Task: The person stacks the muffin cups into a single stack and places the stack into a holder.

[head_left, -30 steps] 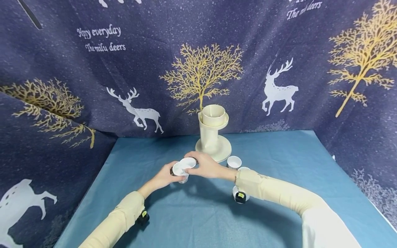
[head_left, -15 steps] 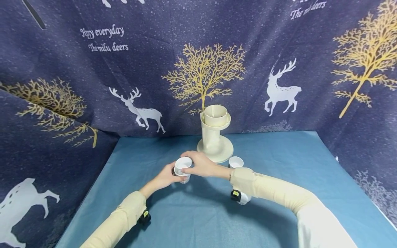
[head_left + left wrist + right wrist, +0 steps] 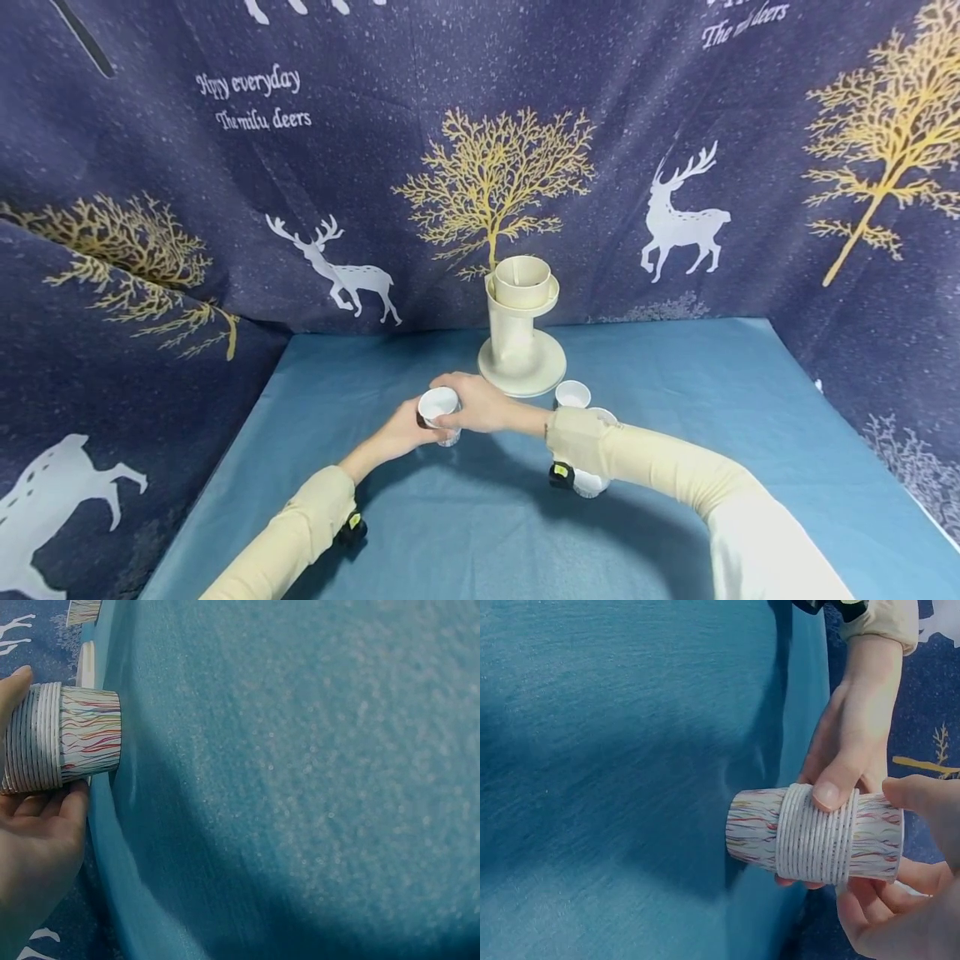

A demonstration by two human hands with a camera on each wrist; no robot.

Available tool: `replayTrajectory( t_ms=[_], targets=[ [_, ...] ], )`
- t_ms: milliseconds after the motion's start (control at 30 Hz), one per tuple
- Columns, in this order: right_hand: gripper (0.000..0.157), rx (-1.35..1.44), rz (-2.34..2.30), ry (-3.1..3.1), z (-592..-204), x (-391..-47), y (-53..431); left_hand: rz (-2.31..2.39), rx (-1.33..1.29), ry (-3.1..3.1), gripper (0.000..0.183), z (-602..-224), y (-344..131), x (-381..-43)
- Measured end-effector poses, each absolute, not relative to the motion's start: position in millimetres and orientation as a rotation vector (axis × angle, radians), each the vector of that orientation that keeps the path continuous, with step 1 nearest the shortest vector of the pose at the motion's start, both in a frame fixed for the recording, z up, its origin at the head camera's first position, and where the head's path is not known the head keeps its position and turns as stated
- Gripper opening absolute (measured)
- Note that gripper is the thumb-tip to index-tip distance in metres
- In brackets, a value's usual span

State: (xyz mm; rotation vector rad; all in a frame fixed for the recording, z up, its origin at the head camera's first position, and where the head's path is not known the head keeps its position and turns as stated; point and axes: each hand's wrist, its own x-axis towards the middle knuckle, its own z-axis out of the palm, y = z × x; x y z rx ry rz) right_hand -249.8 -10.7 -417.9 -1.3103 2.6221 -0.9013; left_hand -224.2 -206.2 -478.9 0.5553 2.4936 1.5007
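A nested stack of white paper cups (image 3: 815, 832) with wavy coloured lines is held low over the table. My left hand (image 3: 401, 429) grips it round the bunched rims, the thumb (image 3: 834, 793) pressed across them. At the stack's open end my right hand (image 3: 477, 402) holds the topmost cup (image 3: 877, 836) between thumb and fingers, its lower part inside the stack. From the left wrist, the patterned base of the stack (image 3: 90, 733) points at the blue cloth, with fingers of my left hand (image 3: 41, 855) under the rims.
A beige stand (image 3: 512, 333) with a round base and a beige cup-shaped holder (image 3: 522, 282) on top is at the back. Several paper cups stand right of centre, one cup (image 3: 572, 393) behind my right forearm and another cup (image 3: 590, 484) partly under the sleeve.
My right hand has brought its cup leftward over the stack in my left hand and lowered it in. The two white rims, first side by side, now line up.
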Motion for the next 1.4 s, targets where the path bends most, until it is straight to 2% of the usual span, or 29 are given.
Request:
replayTrajectory(
  t_ms=[500, 733, 967, 1167, 1400],
  targets=[
    [0.048, -1.233, -0.835, 2.649, -429, -253, -15, 1.537, 0.568, 2.454, 0.056, -480, -208, -226],
    [0.057, -1.157, -0.774, 2.643, -428, -253, -15, 1.541, 0.585, 2.438, 0.054, -481, -209, -226],
    [0.059, -1.21, -0.763, 2.629, -428, -252, -12, 1.515, 0.585, 2.463, 0.056, -481, -209, -226],
    [0.068, -1.211, -0.769, 2.622, -428, -253, -6, 1.484, 0.553, 2.502, 0.058, -482, -208, -228],
    [0.05, -1.199, -0.86, 2.628, -428, -255, 7, 1.526, 0.515, 2.465, 0.061, -482, -205, -227]
  ],
)
